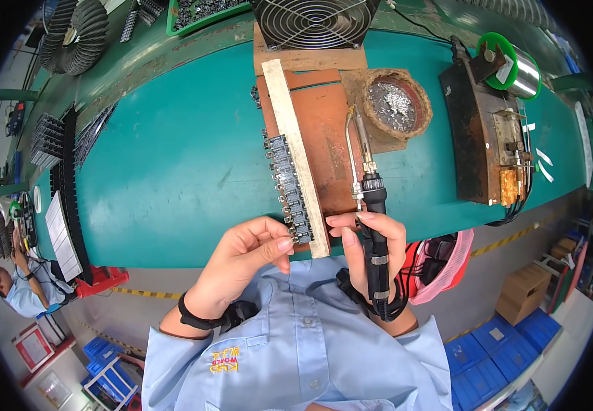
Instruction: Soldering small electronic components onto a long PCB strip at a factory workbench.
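My right hand (391, 240) holds a soldering iron (374, 195) with a black handle, its tip pointing away from me and a thin metal feed tube (350, 147) alongside. The thumb and a fingertip of that hand reach toward a long pale bar (293, 144). Along the bar's left side runs a row of small black electronic components (286, 181) with metal pins. At the near end of this row, my left hand (245, 253) pinches its thumb and forefinger at the last component (301, 235). The fingertips partly hide what they grip.
Under the bar lies a reddish-brown board (320, 137). A round pot with silvery scraps (398, 103) stands right of the iron tip. Behind is a black fan (313, 24). A metal box (471, 130) and solder spool (526, 72) stand right; stacked black parts (48, 140) lie left.
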The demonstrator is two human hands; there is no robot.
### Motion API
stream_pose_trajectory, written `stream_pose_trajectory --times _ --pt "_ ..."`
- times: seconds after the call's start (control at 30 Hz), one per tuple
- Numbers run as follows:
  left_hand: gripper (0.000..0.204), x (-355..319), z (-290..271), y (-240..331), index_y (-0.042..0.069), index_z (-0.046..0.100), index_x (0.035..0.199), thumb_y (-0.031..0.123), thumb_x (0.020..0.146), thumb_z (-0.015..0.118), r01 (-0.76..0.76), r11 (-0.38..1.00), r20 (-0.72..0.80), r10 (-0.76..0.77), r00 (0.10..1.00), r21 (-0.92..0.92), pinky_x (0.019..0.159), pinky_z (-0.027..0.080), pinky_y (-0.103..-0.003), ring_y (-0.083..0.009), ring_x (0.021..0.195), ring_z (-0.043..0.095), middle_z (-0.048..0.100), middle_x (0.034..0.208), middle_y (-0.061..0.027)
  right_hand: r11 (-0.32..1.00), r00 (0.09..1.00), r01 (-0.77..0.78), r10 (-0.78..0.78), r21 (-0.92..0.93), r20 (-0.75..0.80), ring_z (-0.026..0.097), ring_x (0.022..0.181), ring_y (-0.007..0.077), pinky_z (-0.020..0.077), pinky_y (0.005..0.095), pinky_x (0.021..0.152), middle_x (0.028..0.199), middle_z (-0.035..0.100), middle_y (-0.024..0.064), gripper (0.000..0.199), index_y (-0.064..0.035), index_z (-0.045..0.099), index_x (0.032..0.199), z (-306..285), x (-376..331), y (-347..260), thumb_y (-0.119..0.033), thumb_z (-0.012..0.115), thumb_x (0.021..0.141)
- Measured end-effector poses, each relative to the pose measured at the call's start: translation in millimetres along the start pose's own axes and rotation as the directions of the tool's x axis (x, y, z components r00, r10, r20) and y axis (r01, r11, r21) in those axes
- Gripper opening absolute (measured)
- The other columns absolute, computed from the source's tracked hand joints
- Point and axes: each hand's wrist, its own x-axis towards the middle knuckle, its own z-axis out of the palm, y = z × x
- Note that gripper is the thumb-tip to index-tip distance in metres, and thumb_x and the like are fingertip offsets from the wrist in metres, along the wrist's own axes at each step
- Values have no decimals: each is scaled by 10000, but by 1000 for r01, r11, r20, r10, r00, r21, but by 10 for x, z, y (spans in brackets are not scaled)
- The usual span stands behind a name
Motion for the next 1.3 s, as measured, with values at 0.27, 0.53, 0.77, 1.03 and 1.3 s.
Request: stream_pose_trajectory --times 0.27,0.53,0.77,1.03,1.3 --pt "109 -3 10 -35 -2 530 880 105 860 538 -23 999 -43 24 999 34 600 473 -262 -144 628 572 582 768 -72 1000 1000 -4 4 -1 0 606 768 208 511 313 684 898 587 211 303 -14 357 1092 1 4 -2 61 486 827" --pt "119 -4 7 -21 -1 530 883 114 859 543 -6 998 -40 8 999 55 602 473 -267 -152 631 573 582 767 -74 1000 1000 -6 7 14 -8 611 746 202 512 309 684 887 598 211 288 -4 369 1074 -1 3 2 57 495 822" --pt "122 2 1 -22 0 531 882 118 857 547 -10 997 -39 13 999 75 603 470 -269 -157 635 572 583 762 -74 1000 1000 11 -10 13 -17 609 730 189 508 297 675 874 604 204 277 1 379 1063 3 10 11 56 499 820" --pt "117 15 14 -32 3 535 878 117 855 549 -20 996 -47 24 999 84 615 464 -265 -153 642 565 586 763 -75 1000 1000 24 -24 18 -13 606 725 182 503 286 670 874 606 203 281 0 380 1064 -4 6 21 63 499 818" --pt "109 13 13 -17 -1 544 864 107 854 547 -12 998 -31 15 999 65 623 462 -258 -148 653 564 592 781 -74 999 999 33 -33 -2 9 602 706 178 496 283 652 848 606 183 292 1 370 1086 -88 23 -29 -41 525 842"
